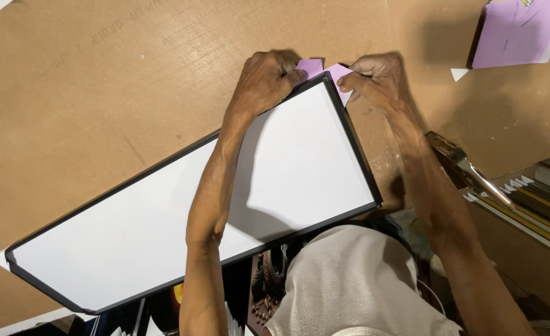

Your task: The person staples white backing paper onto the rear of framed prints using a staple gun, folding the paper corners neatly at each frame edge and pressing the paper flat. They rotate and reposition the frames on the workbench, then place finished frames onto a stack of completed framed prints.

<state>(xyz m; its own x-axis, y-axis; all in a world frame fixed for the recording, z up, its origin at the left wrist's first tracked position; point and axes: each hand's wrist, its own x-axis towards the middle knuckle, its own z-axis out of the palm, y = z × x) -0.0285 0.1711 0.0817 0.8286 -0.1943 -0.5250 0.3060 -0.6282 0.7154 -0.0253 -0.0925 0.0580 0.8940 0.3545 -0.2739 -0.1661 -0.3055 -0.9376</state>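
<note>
A purple paper corner piece (324, 73) is sitting over the far corner of a long black-edged white frame (181, 211), which is lying diagonally on the brown bench (101, 81). The left hand (267, 79) is pinching the piece at the corner's left side; the right hand (374, 78) is gripping its right flap. Well apart at the bench's far right, a purple sheet (517, 31) is lying; a brush (467, 167) is resting near stacked mouldings (536, 208).
</note>
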